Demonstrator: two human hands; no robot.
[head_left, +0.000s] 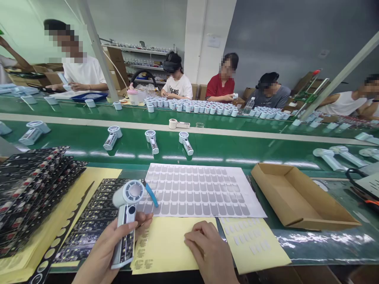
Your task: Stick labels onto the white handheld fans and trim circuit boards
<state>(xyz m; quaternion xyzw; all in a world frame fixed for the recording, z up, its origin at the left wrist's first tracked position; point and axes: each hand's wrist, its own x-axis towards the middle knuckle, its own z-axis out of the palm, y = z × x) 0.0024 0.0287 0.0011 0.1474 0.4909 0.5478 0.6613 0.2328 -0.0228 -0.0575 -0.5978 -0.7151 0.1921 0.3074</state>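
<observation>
My left hand (111, 244) is wrapped round the handle of a pale blue handheld fan (130, 197). The fan's round head points up, and a dark circuit board shows along its handle. Over a yellow label sheet (166, 244) my right hand (207, 246) is closed, thumb and fingertips pressed together; anything between them is too small to make out. Small printed labels run down that sheet's left side. Behind lies a white sheet of grey stickers (195, 191), with a blue-handled tool (151, 194) at its left edge. Another yellow sheet with small pale stickers (251, 244) lies right of my right hand.
Stacked black circuit-board panels (38, 189) fill the left side, beside another board panel (94, 213). A shallow cardboard tray (302, 197) stands at right. Several fans lie on the green conveyor (207, 150). Co-workers (177, 81) sit across it behind rows of fan heads (192, 104).
</observation>
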